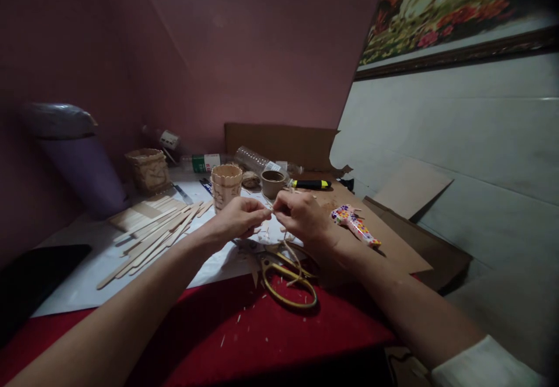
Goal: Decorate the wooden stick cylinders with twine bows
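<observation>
Near the middle, my left hand (pixel 242 218) is closed in a pinch, fingertips close to those of my right hand (pixel 299 212), also pinched. Both seem to hold the twine (pixel 294 259), which hangs in a loop below my right hand; its upper part is hidden by my fingers. Beneath the hands lie scissors (pixel 288 302) with gold handles, their blades partly hidden. Just behind my left hand stands a round cup (pixel 226 184) covered in wooden sticks. A roll of brown tape (pixel 273 183) is beyond my fingertips.
Loose craft sticks (pixel 159 235) lie at left, near a square stick-covered box (pixel 148 171) and a purple container (pixel 85 171). A yellow-black cutter (pixel 312 184), plastic bottles (pixel 253 160) and cardboard (pixel 283 142) are behind. A flowered glue gun (pixel 356 224) lies right.
</observation>
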`<state>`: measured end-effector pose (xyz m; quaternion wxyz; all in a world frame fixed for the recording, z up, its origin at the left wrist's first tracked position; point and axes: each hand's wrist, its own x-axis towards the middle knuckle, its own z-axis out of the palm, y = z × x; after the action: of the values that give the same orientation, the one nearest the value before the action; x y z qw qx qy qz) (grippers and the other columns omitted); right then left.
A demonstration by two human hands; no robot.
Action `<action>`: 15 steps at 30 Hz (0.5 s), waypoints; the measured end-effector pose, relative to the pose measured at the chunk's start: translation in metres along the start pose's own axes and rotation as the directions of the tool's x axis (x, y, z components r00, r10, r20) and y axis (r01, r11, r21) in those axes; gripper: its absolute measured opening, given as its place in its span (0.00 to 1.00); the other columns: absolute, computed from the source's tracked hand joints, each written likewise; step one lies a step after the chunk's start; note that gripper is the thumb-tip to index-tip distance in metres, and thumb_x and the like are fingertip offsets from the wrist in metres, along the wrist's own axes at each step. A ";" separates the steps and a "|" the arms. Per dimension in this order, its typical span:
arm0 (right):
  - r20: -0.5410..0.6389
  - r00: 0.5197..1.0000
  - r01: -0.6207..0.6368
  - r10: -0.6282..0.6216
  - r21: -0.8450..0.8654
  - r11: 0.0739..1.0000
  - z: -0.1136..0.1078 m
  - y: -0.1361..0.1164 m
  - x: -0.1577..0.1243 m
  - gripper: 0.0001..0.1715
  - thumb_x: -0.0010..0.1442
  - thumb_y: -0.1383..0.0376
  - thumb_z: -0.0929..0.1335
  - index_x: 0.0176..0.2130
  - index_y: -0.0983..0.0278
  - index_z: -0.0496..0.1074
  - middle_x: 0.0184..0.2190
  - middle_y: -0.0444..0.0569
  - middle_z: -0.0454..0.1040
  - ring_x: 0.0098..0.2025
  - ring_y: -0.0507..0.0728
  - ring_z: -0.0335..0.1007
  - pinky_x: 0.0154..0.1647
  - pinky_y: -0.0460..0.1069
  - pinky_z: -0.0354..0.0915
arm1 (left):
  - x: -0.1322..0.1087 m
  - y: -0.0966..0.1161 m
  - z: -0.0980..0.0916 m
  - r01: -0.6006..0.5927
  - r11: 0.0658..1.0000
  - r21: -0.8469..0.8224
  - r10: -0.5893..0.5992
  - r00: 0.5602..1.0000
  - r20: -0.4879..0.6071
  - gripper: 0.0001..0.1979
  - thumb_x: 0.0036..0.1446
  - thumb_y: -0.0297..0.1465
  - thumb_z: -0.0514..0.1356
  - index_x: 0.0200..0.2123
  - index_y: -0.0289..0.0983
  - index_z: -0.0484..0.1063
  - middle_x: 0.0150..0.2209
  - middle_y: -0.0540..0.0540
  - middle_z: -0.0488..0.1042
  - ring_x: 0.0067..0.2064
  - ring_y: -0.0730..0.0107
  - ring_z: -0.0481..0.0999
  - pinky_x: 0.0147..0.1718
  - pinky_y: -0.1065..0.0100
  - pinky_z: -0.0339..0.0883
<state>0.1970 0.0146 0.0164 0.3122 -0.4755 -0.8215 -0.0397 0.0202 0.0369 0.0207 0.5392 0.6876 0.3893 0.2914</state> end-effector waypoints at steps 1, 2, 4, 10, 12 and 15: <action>0.009 1.000 0.012 -0.012 -0.017 1.000 0.001 0.000 0.000 0.05 0.55 0.74 0.66 0.29 0.65 0.70 0.24 0.47 0.72 0.28 0.52 0.64 0.31 0.47 0.55 | 0.001 -0.002 0.000 -0.017 0.998 0.063 0.018 1.000 -0.016 0.09 0.55 0.32 0.59 0.25 0.33 0.70 0.15 0.55 0.60 0.16 0.81 0.54 0.16 0.74 0.44; 0.021 0.999 0.026 -0.026 -0.039 0.999 0.002 0.000 -0.001 0.05 0.56 0.73 0.66 0.30 0.66 0.70 0.25 0.47 0.73 0.28 0.52 0.64 0.31 0.47 0.55 | 0.003 -0.005 0.000 -0.045 0.991 0.129 0.050 0.998 -0.036 0.09 0.54 0.31 0.59 0.24 0.33 0.70 0.15 0.54 0.61 0.17 0.80 0.56 0.17 0.74 0.46; 0.048 0.998 0.054 -0.049 -0.099 0.994 0.004 0.000 -0.002 0.05 0.57 0.73 0.65 0.31 0.66 0.71 0.26 0.49 0.74 0.28 0.52 0.64 0.31 0.47 0.54 | 0.005 -0.011 0.001 -0.137 0.952 0.274 0.164 0.984 -0.076 0.09 0.52 0.30 0.60 0.22 0.34 0.72 0.16 0.51 0.66 0.20 0.77 0.62 0.20 0.73 0.52; 0.133 0.985 0.145 -0.113 -0.266 0.953 0.006 -0.007 -0.003 0.08 0.57 0.74 0.63 0.33 0.68 0.72 0.26 0.52 0.75 0.25 0.53 0.63 0.28 0.49 0.50 | 0.003 -0.012 0.006 -0.112 0.899 0.423 0.194 0.969 -0.156 0.05 0.48 0.25 0.61 0.22 0.34 0.73 0.21 0.49 0.73 0.23 0.73 0.69 0.23 0.71 0.58; 0.133 0.985 0.147 -0.112 -0.291 0.945 0.006 -0.008 -0.003 0.08 0.58 0.74 0.63 0.33 0.68 0.72 0.26 0.52 0.75 0.25 0.53 0.63 0.28 0.49 0.50 | 0.000 -0.006 0.009 0.005 0.965 0.262 0.032 0.990 -0.135 0.07 0.51 0.25 0.59 0.22 0.35 0.69 0.19 0.50 0.72 0.17 0.75 0.66 0.18 0.72 0.55; 0.111 0.990 0.122 -0.093 -0.292 0.949 0.004 -0.008 -0.004 0.08 0.60 0.73 0.63 0.34 0.67 0.72 0.26 0.52 0.75 0.25 0.53 0.63 0.28 0.49 0.50 | -0.004 0.002 0.008 0.094 0.994 0.053 -0.093 0.995 -0.023 0.10 0.54 0.29 0.59 0.22 0.35 0.67 0.16 0.51 0.68 0.14 0.78 0.62 0.14 0.74 0.51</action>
<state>0.1897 0.0086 0.0127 0.1945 -0.4732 -0.8447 -0.1573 0.0256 0.0290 0.0210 0.5292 0.6801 0.4343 0.2624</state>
